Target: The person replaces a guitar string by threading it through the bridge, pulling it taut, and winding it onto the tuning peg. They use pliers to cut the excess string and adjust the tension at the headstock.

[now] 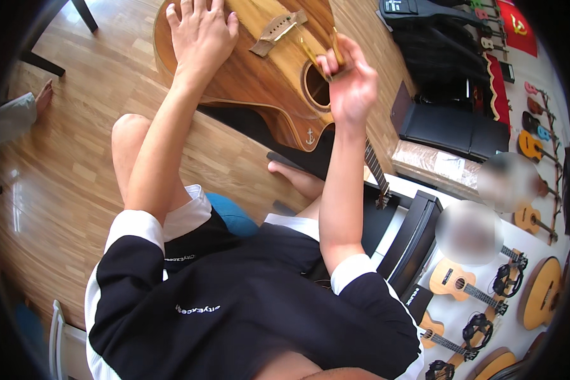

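Observation:
An acoustic guitar with a wood-grain top and a small anchor mark lies on its back at the upper middle. My left hand rests on that top, left of the bridge, with its fingers spread. My right hand is closed around a slim yellowish tool above the soundhole, right of the bridge; I cannot make out the tool's exact form. The neck runs down to the headstock, behind my right forearm.
Another person's bare foot and dark furniture legs are at the left. A blue round seat is beneath me. A dark keyboard-like case, black bags and a wall of ukuleles and guitars stand on the right.

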`<state>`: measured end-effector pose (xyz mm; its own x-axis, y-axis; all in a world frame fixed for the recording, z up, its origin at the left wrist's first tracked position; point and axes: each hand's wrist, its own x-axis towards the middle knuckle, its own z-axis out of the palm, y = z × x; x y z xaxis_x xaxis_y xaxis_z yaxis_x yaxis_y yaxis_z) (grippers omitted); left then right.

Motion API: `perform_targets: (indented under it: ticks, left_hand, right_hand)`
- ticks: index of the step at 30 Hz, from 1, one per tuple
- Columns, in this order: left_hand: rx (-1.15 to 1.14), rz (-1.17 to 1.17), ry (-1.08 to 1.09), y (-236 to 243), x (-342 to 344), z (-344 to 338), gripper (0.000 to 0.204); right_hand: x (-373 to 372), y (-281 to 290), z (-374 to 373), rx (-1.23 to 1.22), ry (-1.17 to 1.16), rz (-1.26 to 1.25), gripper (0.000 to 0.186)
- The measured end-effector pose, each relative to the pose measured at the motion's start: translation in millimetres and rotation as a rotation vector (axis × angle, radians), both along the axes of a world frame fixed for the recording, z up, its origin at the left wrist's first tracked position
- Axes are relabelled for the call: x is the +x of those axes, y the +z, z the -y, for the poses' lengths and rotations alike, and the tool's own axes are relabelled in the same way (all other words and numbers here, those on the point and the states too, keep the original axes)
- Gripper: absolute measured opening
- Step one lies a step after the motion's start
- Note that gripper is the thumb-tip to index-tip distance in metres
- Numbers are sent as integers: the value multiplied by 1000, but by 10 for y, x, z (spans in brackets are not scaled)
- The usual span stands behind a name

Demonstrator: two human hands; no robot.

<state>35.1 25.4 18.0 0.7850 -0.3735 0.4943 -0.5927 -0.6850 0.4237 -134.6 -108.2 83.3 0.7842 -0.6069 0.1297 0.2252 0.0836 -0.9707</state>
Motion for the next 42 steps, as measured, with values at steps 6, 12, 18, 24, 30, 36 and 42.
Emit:
perform_targets:
  ticks: [6,12,18,24,30,36,42]
  left_hand:
    - [10,-63,-42,-55,45,-5,53]
    - [32,-30,-25,-109,50,-20,54]
    - [39,-39,-33,-105,46,15,55]
    - [63,-49,-22,-102,59,-15,55]
    - [62,-45,-33,-71,21,29,56]
    - [85,-38,-19,-94,54,-9,56]
    - [68,-39,-26,-119,55,10,56]
  right_hand:
    - [685,-119,342,-171,12,-365,19]
    - [842,-68,410,-225,-2,-518,21]
    - [1104,23,706,-228,120,-726,24]
    - [1272,53,589,-293,74,-803,22]
    - [1208,-243,1184,-84,193,-693,21]
    - [1357,13,633,-447,93,-841,28]
    - [1500,-112,1018,-469,190,-820,30]
